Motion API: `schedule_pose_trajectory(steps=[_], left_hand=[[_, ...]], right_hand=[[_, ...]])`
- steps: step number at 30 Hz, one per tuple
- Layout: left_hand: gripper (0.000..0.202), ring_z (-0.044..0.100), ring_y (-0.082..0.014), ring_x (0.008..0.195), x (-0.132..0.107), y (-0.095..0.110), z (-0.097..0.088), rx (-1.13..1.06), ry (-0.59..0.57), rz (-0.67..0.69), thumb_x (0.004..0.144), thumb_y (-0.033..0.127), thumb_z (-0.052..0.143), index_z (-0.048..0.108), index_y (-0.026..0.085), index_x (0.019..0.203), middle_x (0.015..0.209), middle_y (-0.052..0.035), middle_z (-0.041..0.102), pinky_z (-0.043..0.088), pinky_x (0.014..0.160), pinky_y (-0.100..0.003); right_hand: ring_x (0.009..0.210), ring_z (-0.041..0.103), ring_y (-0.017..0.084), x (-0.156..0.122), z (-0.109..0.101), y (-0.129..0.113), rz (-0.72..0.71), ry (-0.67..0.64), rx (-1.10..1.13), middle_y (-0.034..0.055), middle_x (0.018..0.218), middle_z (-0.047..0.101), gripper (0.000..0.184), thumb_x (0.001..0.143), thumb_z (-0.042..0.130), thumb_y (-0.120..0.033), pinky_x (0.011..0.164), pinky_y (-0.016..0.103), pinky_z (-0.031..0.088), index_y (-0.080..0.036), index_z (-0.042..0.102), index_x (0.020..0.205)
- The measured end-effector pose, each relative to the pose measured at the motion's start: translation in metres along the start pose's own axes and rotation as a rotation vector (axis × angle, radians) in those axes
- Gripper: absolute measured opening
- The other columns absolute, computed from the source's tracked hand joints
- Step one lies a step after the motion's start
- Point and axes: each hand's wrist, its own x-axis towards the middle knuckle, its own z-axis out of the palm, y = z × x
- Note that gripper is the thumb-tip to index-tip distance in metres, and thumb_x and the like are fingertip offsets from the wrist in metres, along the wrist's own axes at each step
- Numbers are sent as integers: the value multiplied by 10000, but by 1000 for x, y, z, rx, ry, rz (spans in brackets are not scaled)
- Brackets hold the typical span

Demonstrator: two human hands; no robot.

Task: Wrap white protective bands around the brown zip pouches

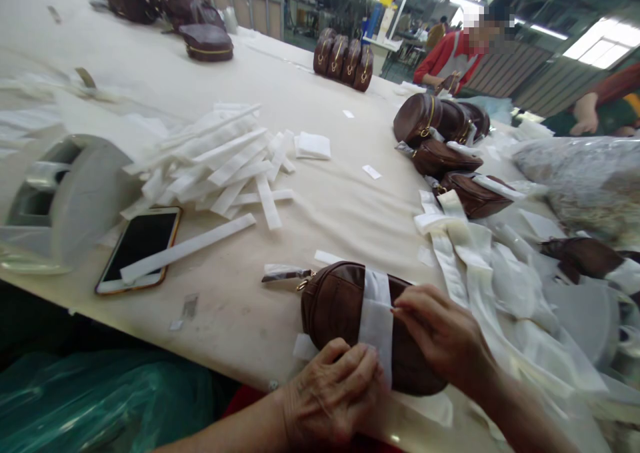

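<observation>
A dark brown leather pouch point(333, 306) lies near the table's front edge, with a white strip point(376, 316) wrapped across its middle. My left hand point(337, 390) is closed, its curled fingers gathered on the lower part of the strip. Thumb and fingertips of my right hand point(443, 330) pinch at the strip's right edge, higher up. From the pouch's left end sticks out a wrapped zipper pull point(285, 273) on a gold ring. Part of the pouch's right side is hidden behind my right hand.
Left of the pouch are a phone point(143, 250), a heap of white strips point(220, 160) and a large tape roll point(85, 200). Brown pouches point(420, 120), loose white paper point(465, 253) and a plastic-wrapped bundle point(585, 180) crowd the right. A co-worker point(450, 60) stands beyond.
</observation>
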Motion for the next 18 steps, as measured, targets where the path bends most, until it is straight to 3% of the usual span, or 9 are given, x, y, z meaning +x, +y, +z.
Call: schedule_pose_trajectory(steps=[4,7,11,15,18], left_hand=[[249,542,-194,940,2,0,-1,-34,30,-27,895,123,393,596,70,1030,974,-112,581,449,811,-340],[257,538,-199,947,2,0,-3,-53,36,-25,899,109,337,577,59,975,964,-123,577,452,833,-353],[256,533,-185,950,1,1,-6,-55,57,-49,911,98,303,540,62,1001,965,-117,586,444,877,-361],[324,514,-186,1020,2,1,-6,68,-1,4,938,120,286,543,59,1124,1044,-124,592,408,915,-343],[339,510,-191,1037,1,0,-2,121,-26,29,935,114,290,573,78,1119,1062,-121,597,383,944,-347]], right_hand=[[996,600,179,-44,21,-18,-336,105,-181,74,998,698,324,833,426,-101,883,308,457,-157,612,1092],[1110,567,190,-62,36,-21,-392,123,-335,80,1098,688,355,841,409,-134,988,349,402,-142,607,1136],[1104,584,194,-76,46,-25,-441,180,-306,57,1031,715,300,876,417,-196,1016,374,399,-168,627,1087],[866,652,142,-77,34,-28,-398,254,-11,6,795,711,271,885,368,-155,933,334,459,-231,625,845],[916,626,158,-53,7,-15,-137,143,98,56,949,688,229,881,393,-178,893,341,472,-209,612,939]])
